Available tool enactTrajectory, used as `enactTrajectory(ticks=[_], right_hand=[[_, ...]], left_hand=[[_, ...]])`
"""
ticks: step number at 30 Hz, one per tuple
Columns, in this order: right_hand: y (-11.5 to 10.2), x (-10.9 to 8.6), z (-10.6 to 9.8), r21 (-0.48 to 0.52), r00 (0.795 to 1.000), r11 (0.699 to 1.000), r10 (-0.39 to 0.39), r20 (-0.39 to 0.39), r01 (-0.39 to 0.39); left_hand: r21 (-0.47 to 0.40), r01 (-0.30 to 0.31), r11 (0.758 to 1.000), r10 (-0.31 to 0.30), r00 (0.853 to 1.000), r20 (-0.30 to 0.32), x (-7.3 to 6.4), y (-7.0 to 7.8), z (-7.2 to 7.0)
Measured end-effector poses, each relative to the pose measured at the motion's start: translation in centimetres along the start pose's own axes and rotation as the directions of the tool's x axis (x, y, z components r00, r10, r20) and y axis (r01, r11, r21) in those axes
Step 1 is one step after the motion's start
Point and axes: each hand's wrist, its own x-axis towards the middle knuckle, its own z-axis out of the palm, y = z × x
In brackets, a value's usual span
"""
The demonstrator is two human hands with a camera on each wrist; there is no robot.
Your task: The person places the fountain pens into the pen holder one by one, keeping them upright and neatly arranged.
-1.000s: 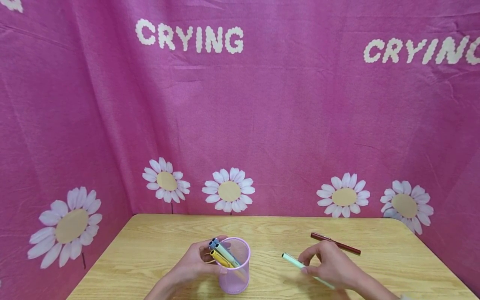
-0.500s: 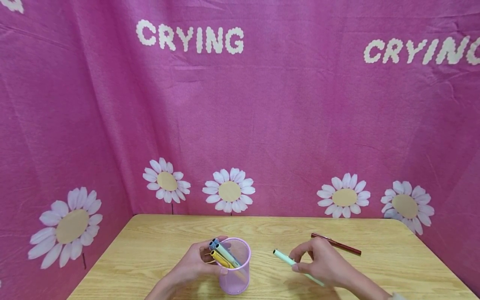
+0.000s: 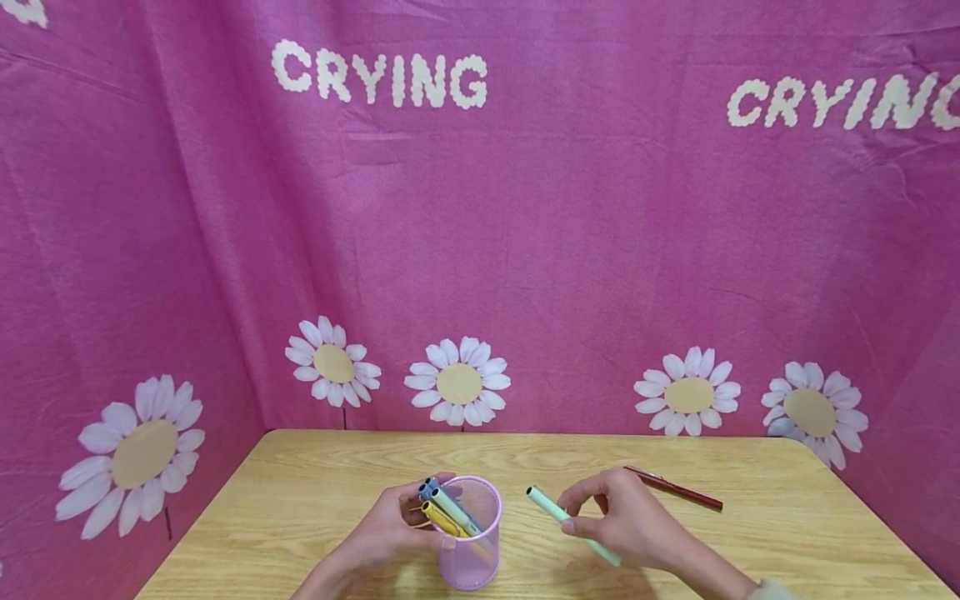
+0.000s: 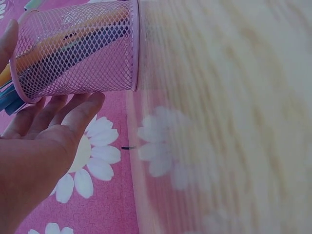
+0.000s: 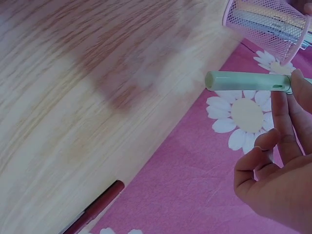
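Note:
A pink mesh pen cup (image 3: 471, 560) stands upright on the table, and my left hand (image 3: 382, 527) grips it round its left side, thumb at the front of the rim. Inside the cup lean several pens, among them a yellow pen (image 3: 442, 518) and a pale green one (image 3: 454, 510). My right hand (image 3: 626, 517) pinches a mint green pen (image 3: 551, 504) between thumb and fingers, tilted, to the right of the cup. In the right wrist view the mint green pen (image 5: 248, 81) shows clear of the tabletop.
Behind my right hand a dark red pen (image 3: 682, 492) lies on the wooden table (image 3: 337, 467). A pink cloth (image 3: 570, 250) with daisies and lettering hangs along the table's back edge and sides.
My right hand has moved left with the mint green pen, bringing it closer to the cup. The left hand and the cup have stayed in place.

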Motion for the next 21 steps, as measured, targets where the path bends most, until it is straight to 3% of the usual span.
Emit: enactTrajectory(ticks=[6, 21], right_hand=[[-1.0, 0.6, 0.2, -0.016, 0.999, 0.999, 0.047, -0.011, -0.047], [-3.2, 2.6, 1.0, 0.018, 0.999, 0.999, 0.037, -0.037, -0.037]], left_hand=[[-0.003, 0.002, 1.0, -0.002, 1.0, -0.003, 0.0, 0.0, 0.0], [0.007, 0.019, 1.0, -0.019, 1.0, -0.009, 0.1, 0.0, 0.1]])
